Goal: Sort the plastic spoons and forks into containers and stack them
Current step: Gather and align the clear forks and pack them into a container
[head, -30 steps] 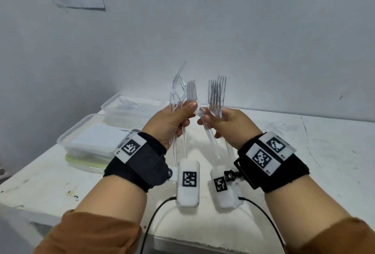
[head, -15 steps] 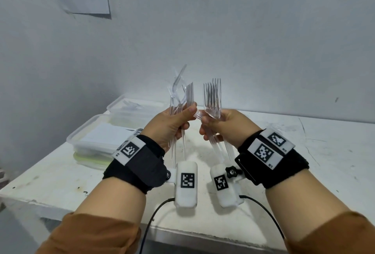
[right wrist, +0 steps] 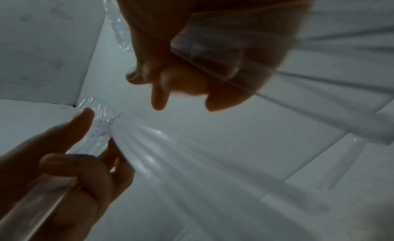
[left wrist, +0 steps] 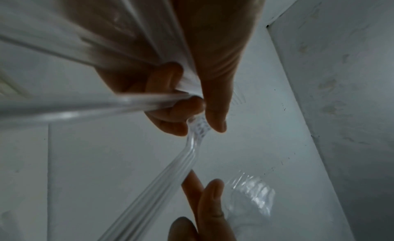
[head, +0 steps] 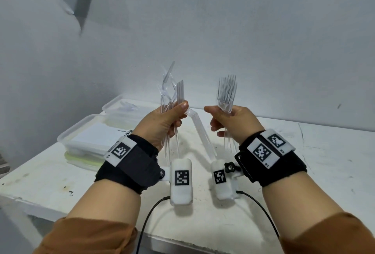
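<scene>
1. Since the earlier frames, both hands had drawn apart: they had been nearly touching, and now a clear gap lay between them, with one clear handle (head: 199, 130) slanting down across it from the left thumb.
2. The left hand (head: 162, 124) was clenched around a mixed bunch of clear cutlery (head: 172, 91), thumb pressed against the fingers, heads pointing up and handles hanging below the palm.
3. The right hand (head: 233, 122) gripped a neat stack of clear forks (head: 227, 91), tines upright, thumb extended toward the left hand; the lower fingers were curled over the handles.
4. Both bundles were held in the air above the white table (head: 324, 152), in front of the wall.
5. Two clear plastic containers sat at the table's far left: the nearer container (head: 81, 138) held something white, and the farther container (head: 119, 109) held a few clear utensils.
6. Wrist views were dim and blurred; they showed fingers wrapped around the clear handles.
</scene>
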